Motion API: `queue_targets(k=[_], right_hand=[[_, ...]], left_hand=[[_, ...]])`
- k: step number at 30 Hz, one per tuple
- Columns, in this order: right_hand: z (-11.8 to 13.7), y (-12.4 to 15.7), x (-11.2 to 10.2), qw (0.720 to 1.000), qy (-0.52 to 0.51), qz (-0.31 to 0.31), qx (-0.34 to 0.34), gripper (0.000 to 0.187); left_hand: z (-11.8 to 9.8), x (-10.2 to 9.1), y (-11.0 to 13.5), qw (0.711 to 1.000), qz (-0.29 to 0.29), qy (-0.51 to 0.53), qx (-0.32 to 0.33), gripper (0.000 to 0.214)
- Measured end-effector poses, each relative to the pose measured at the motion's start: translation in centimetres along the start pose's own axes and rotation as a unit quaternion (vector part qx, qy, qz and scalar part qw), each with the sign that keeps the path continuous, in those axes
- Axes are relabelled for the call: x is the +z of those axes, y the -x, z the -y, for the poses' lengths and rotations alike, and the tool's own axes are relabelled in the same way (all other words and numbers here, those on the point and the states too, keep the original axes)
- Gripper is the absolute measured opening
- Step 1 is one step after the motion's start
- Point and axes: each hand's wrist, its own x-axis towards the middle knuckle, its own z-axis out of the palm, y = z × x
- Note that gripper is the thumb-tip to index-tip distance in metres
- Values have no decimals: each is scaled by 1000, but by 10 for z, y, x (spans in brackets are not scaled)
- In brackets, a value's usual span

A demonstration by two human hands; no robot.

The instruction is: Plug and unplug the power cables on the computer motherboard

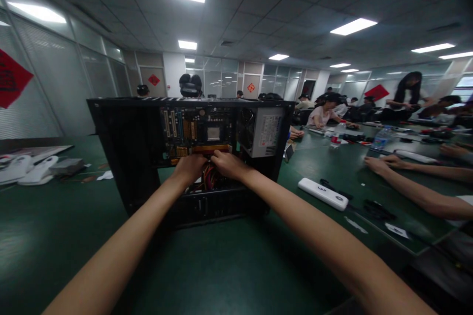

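Left hand (192, 167) and right hand (227, 164), fingers bunched, contents not determinable, sit together below the circuit board (213, 122) inside the computer case (116, 157), stood on the table (199, 266) open side toward them, presumably for two-handed access

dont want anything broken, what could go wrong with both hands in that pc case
The left hand and right hand are close to the dark, orange-slotted motherboard; a slip might scrape it. The thin, multicoloured wires bunched just below the hands could snag or get tugged. The open, black, box-shaped computer case could shift if pushed hard.
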Motion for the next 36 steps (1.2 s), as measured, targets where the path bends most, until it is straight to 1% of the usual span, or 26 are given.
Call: queue_targets(k=[6,8,10,12,16,21,29,32,36], right_hand=[[0,1,-3,1000,2,14,15,26],[0,2,-5,1000,-3,11,27,27],[1,3,-6,999,-11,10,43,27],[2,3,-8,998,-18,12,56,27],[3,2,-9,997,-31,19,67,25],[0,3,-6,995,-58,16,84,23],[-7,10,3,985,-140,-17,96,30],[-9,10,4,985,-144,-17,95,30],[-9,10,2,981,-148,-4,122,30]], left_hand=[[3,5,-3,998,-7,58,-36,32],[4,6,-3,995,-14,77,-59,32],[5,7,-3,993,-16,82,-86,32],[4,7,-3,992,-5,68,-103,33],[-1,5,-2,993,29,49,-107,40],[-3,5,-2,990,40,59,-125,49],[0,8,-4,988,42,62,-133,48],[-2,5,-3,988,51,65,-132,48],[-6,3,-3,988,59,64,-129,48]])
